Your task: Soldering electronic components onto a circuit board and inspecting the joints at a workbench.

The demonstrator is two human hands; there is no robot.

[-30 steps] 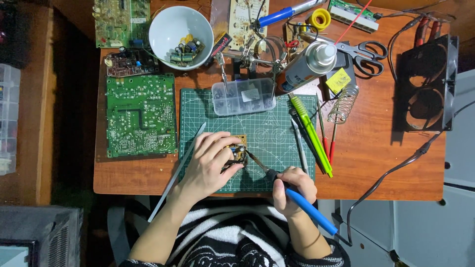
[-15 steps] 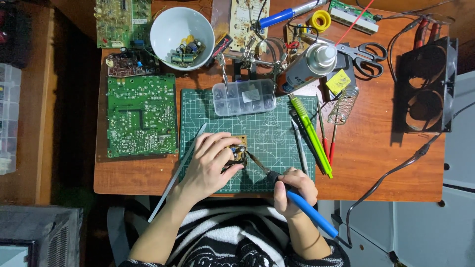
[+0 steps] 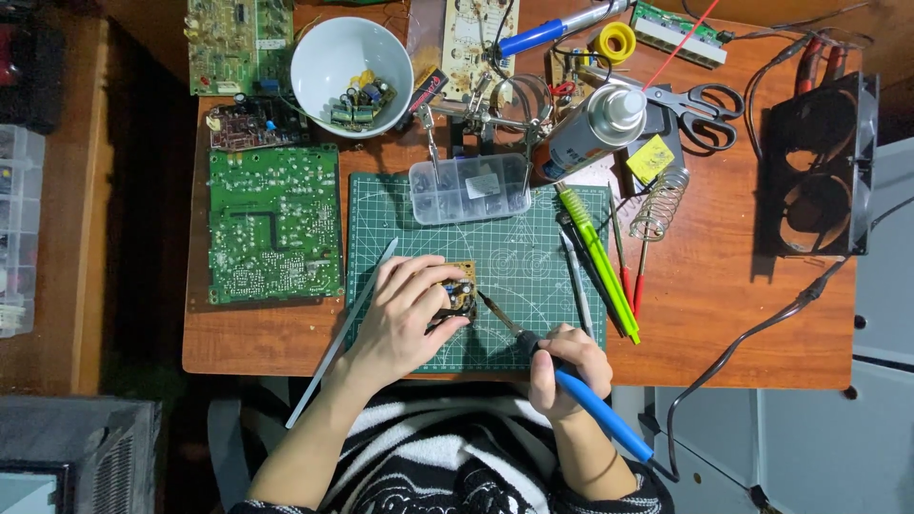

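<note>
Clearly, the chief risk lies at the hot tip of the blue-handled soldering iron (image 3: 562, 376), which is aimed up and left at the small brown circuit board (image 3: 459, 293) and stands very near the fingertips pinning that board; a slip of either hand could burn skin or smear solder across neighbouring joints. The board is held on the green cutting mat (image 3: 533, 247), near the table's front edge, by the left hand (image 3: 405, 319), fingers curled closed around it. The iron is gripped pen-fashion in the right hand (image 3: 566, 366), closed about the handle, its cord trailing right.
</note>
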